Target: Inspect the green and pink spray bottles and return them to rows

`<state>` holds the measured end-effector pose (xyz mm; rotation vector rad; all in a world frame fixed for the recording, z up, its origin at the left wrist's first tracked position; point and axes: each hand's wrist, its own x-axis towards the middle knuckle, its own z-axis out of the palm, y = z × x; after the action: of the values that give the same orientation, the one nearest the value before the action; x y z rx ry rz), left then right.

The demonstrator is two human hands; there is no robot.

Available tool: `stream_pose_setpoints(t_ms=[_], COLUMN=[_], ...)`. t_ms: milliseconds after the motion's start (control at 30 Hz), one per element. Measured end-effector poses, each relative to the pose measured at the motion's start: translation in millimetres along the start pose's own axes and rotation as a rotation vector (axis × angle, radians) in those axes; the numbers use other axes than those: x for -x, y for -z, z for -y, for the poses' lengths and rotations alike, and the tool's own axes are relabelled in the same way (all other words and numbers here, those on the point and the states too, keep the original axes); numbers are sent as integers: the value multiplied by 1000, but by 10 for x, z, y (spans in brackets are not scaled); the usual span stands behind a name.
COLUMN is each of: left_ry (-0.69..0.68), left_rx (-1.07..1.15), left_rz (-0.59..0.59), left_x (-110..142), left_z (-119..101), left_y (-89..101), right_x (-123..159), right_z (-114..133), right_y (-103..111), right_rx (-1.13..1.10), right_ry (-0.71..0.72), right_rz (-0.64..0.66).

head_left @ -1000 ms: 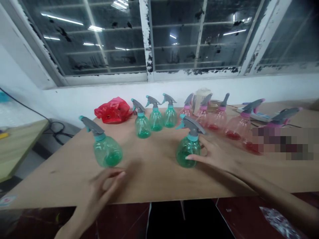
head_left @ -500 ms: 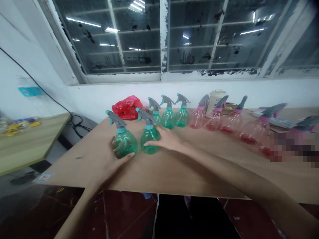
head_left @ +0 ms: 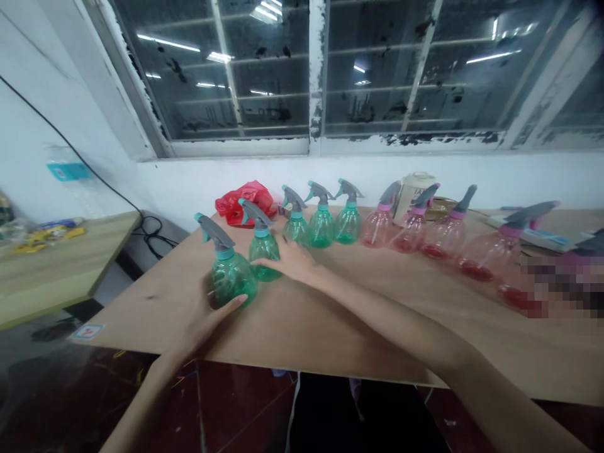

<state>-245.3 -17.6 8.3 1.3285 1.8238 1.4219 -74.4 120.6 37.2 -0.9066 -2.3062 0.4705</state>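
Observation:
My left hand [head_left: 207, 314] cups the near green spray bottle [head_left: 229, 274] from below and the side, fingers curled round its body. My right hand [head_left: 292, 261] is wrapped on a second green spray bottle [head_left: 262, 245] just behind and to the right of the first. Both bottles stand upright on the brown table [head_left: 330, 327], grey triggers pointing left. Three more green spray bottles [head_left: 321, 220] stand in a row behind them.
Several pink spray bottles [head_left: 438, 233] line the table to the right. A red plastic bag [head_left: 243, 200] lies at the far left corner, a pale jar [head_left: 415, 189] behind the row. A lower table [head_left: 51, 264] with cables stands on the left, under a window.
My right hand slid its green bottle left and farther back, beside the near one. My left hand, free a second ago, now cups the near bottle. The view shifted slightly.

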Motion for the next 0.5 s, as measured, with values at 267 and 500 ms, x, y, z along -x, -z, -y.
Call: stream_pose_setpoints(t_ms=[267,500], left_ry=[-84,-171], left_rx=[-124,-162], left_rz=[-29,-310], left_x=[62,600], left_z=[159,85], left_y=[5,-29], right_x=[203,175], right_z=[-86,-493], right_y=[205,466], right_rx=[48,114], right_ry=[14,-123], right_rz=[-97,-290])
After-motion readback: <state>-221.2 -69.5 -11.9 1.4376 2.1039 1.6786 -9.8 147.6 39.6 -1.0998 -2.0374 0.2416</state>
